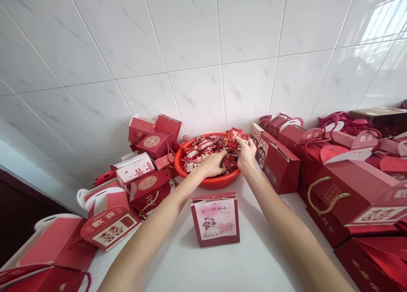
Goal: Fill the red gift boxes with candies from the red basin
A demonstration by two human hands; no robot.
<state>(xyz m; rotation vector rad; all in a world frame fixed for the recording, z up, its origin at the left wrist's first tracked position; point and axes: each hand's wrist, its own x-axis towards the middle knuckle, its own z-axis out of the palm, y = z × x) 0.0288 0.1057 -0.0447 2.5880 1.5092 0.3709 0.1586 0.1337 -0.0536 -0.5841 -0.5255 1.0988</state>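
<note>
A round orange-red basin (219, 182) stands against the wall, heaped with candies (203, 145) in red wrappers. My left hand (213, 164) reaches over its front rim into the heap. Thumb and forefinger there are spread apart, their tips down among the candies. At the basin's right side, my right hand (247, 152) is raised and closed on red-wrapped candies (234, 133), held between thumb and fingers. Between my forearms, in front of the basin, a dark red gift box (216, 220) stands upright. Its pink front shows a drawn wedding couple; its top looks partly open.
Red gift boxes (108, 224) with handles are piled on the left. More boxes (352, 190) are stacked on the right, and another box (280, 162) stands close beside the basin. A white tiled wall (197, 88) rises behind the white tabletop (203, 270).
</note>
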